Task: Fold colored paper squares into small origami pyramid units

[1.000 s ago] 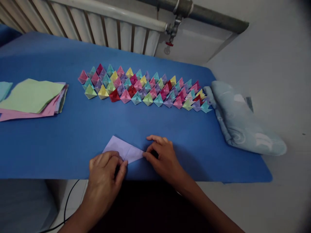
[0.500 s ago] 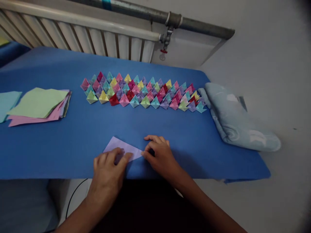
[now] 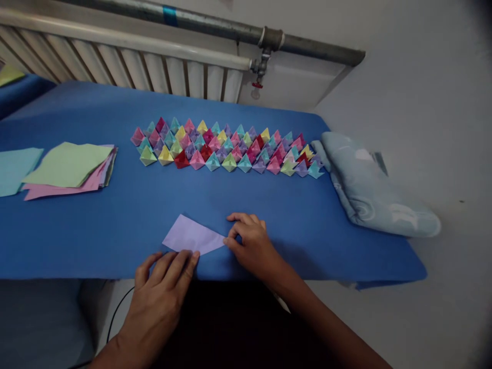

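A folded purple paper (image 3: pixel 194 234) lies near the front edge of the blue surface, wide at its left end and narrowing to a point at the right. My right hand (image 3: pixel 251 246) pinches that pointed right tip between thumb and index finger. My left hand (image 3: pixel 163 284) rests with its fingers extended along the paper's lower edge, the fingertips touching it. Beyond the hands, small folded paper pieces (image 3: pixel 229 162) in many colours stand in several rows.
At the left lie a stack of coloured sheets (image 3: pixel 67 164) and light blue sheets (image 3: pixel 17 169). A rolled grey-green blanket (image 3: pixel 369 189) is at the right. Behind the blue table (image 3: pixel 126 225) are a radiator (image 3: pixel 154 72) and a pipe (image 3: pixel 215 28).
My left hand has slid down and left off the paper's middle to its lower edge, its fingers straighter. My right hand still holds the tip. The view has shifted slightly.
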Available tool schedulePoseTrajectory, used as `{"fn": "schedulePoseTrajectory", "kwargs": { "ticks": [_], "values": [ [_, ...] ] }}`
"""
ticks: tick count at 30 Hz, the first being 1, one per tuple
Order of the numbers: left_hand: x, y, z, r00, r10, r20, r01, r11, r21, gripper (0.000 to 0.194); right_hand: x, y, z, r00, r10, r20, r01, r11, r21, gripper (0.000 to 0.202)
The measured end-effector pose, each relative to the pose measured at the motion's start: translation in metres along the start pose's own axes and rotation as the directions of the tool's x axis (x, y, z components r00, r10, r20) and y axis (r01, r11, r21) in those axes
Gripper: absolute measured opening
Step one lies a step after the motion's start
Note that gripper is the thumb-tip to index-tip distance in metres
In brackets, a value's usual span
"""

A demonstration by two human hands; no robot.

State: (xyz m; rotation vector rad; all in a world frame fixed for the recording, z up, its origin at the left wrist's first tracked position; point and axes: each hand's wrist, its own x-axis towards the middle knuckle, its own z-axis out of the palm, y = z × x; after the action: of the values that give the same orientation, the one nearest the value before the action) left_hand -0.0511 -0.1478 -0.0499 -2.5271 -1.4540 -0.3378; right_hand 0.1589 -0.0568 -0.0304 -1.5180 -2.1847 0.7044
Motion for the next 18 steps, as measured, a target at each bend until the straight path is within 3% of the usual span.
{"fn": "schedulePoseTrajectory", "kwargs": {
  "ticks": [3,8,13,16,18],
  "values": [
    [-0.006,0.000,-0.002,0.996,-0.093,0.005,0.093,0.996,-0.002,0.048,-0.006,-0.007,-0.007,0.999,-0.013,0.049,0.013,1.000,0.013,0.017],
    [0.006,0.007,0.000,0.975,-0.143,-0.167,0.131,0.988,-0.079,0.032,-0.015,-0.016,-0.015,0.979,0.095,0.179,-0.130,0.973,0.190,0.016],
    [0.027,0.013,0.000,0.951,-0.168,-0.260,0.108,0.967,-0.229,0.016,-0.021,-0.024,-0.015,0.957,0.175,0.230,-0.270,0.826,0.495,0.014],
    [0.032,0.006,-0.011,0.936,-0.186,-0.299,0.088,0.946,-0.313,0.016,-0.027,-0.030,-0.024,0.969,0.105,0.222,-0.225,0.742,0.631,0.006],
    [0.035,0.000,-0.025,0.926,-0.248,-0.284,0.111,0.899,-0.423,0.017,-0.031,-0.033,-0.036,0.995,0.035,0.091,-0.085,0.762,0.642,0.015]
  ]
}}
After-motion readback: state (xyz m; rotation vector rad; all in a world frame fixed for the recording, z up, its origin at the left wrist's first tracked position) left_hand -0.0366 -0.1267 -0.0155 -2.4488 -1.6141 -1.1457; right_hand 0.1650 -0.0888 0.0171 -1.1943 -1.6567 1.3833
